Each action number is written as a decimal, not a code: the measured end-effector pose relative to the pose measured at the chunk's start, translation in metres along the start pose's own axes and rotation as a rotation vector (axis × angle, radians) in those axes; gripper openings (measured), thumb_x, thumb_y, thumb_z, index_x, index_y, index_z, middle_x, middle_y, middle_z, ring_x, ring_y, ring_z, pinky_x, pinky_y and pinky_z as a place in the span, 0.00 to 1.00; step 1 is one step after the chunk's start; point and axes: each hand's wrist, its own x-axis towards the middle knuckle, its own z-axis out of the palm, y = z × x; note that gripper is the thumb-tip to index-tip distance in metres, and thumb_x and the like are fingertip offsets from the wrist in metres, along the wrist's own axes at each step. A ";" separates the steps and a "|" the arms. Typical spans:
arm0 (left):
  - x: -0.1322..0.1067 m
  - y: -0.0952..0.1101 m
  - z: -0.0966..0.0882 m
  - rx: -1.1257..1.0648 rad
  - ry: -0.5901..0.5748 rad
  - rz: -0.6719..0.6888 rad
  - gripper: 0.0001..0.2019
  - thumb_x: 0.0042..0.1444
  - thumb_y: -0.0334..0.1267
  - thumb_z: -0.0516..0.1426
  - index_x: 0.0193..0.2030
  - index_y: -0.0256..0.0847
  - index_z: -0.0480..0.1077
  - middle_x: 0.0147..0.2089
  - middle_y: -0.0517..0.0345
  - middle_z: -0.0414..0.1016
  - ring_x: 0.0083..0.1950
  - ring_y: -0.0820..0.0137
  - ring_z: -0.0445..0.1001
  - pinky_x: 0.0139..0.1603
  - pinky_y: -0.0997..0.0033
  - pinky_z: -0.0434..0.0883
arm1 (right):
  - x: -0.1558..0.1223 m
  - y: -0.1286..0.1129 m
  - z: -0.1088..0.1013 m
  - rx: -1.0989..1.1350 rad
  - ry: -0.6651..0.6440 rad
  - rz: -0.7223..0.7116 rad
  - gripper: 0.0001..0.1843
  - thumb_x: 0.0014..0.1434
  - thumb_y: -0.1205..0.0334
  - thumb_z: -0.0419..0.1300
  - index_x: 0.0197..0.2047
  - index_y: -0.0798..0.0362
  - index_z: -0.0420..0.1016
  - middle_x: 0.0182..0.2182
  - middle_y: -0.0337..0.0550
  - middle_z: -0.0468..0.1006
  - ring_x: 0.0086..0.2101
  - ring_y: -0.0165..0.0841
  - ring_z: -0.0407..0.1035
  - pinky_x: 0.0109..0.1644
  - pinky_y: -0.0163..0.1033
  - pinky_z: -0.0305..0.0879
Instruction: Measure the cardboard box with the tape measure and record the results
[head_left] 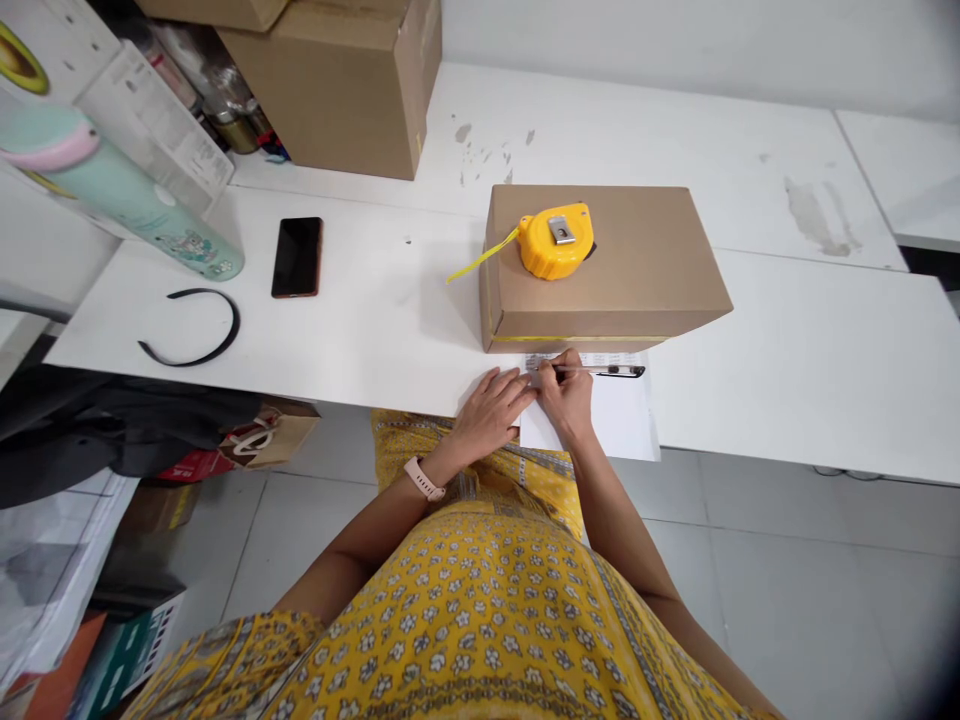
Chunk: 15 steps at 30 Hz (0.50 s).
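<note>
My right hand (568, 402) is closed round a pen (619, 371), its tip end over a white sheet of paper (622, 420) with rows of writing near the top. The sheet hangs a little past the table's front edge. My left hand (493, 408) lies flat, fingers stretched out, at the paper's left edge. Just behind the paper stands a closed brown cardboard box (637, 250). On top of that box rests a yellow tape measure (556, 241), its yellow strap dangling over the left side.
On the white table (810, 370), a dark phone (298, 257) and a black headband (232, 325) lie to the left, near a mint-green bottle (165, 220). A larger cardboard box (337, 95) stands at the back left. Bags (277, 435) sit below the table at left.
</note>
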 end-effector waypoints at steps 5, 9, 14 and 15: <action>0.000 -0.001 -0.001 -0.004 -0.004 0.001 0.29 0.59 0.33 0.60 0.68 0.37 0.64 0.69 0.46 0.69 0.75 0.54 0.59 0.78 0.48 0.53 | 0.000 -0.002 0.001 0.028 -0.004 0.013 0.10 0.61 0.57 0.59 0.30 0.48 0.64 0.22 0.32 0.69 0.25 0.30 0.63 0.32 0.37 0.59; 0.000 -0.001 0.000 -0.013 0.003 0.000 0.29 0.58 0.33 0.60 0.68 0.39 0.64 0.69 0.46 0.69 0.75 0.55 0.60 0.77 0.47 0.54 | -0.001 -0.004 0.000 0.020 0.015 0.019 0.11 0.62 0.56 0.58 0.30 0.48 0.64 0.22 0.33 0.70 0.25 0.30 0.64 0.32 0.37 0.59; 0.000 -0.001 0.000 -0.013 0.010 0.001 0.29 0.58 0.32 0.60 0.67 0.39 0.65 0.69 0.46 0.69 0.75 0.55 0.59 0.77 0.48 0.54 | -0.001 -0.005 -0.001 -0.001 0.008 0.012 0.11 0.62 0.56 0.59 0.30 0.47 0.63 0.22 0.32 0.69 0.25 0.30 0.63 0.32 0.37 0.59; 0.000 -0.001 0.000 -0.011 0.004 0.001 0.29 0.58 0.32 0.60 0.67 0.38 0.64 0.69 0.46 0.69 0.75 0.54 0.59 0.78 0.48 0.54 | -0.001 -0.004 -0.001 -0.001 0.006 0.016 0.11 0.61 0.56 0.59 0.29 0.48 0.63 0.22 0.32 0.69 0.25 0.30 0.63 0.32 0.37 0.59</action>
